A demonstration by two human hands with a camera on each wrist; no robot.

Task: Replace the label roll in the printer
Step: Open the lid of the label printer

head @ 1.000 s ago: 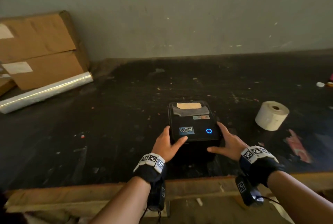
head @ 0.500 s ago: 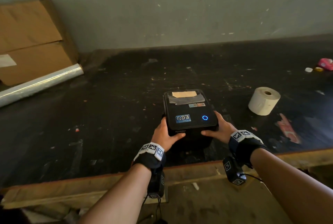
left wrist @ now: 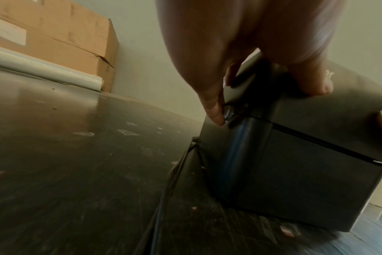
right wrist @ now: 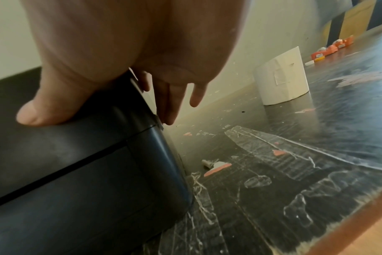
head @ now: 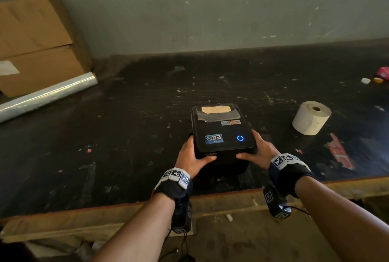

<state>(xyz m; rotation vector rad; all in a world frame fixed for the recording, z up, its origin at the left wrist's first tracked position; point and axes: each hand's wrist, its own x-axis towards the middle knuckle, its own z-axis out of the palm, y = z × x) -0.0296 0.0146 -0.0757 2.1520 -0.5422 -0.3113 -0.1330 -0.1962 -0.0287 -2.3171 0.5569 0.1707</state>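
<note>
Printer (head: 223, 133) sits on the dark table (head: 126, 135), close to the near edge and right in front of me, lid down, blue ring lit on top. My left hand (head: 190, 159) is clamped on its left front corner, thumb across the front face, fingers down the left side; from the left wrist cam I can see a fingertip (left wrist: 215, 115) right by a small round button on that side. Right hand (head: 260, 152) mirrors it on the right corner, thumb on the front, fingers running down the right side along the lid seam. So both hands are gripping the printer, one per side.

Roll (head: 311, 117) stands on end off to the right, well apart from my right hand, with bare tabletop between. Far left there's a film tube (head: 48, 95) lying against boxes (head: 37, 44) by the wall. Lots of open table behind the printer, just tape scraps stuck on it.
</note>
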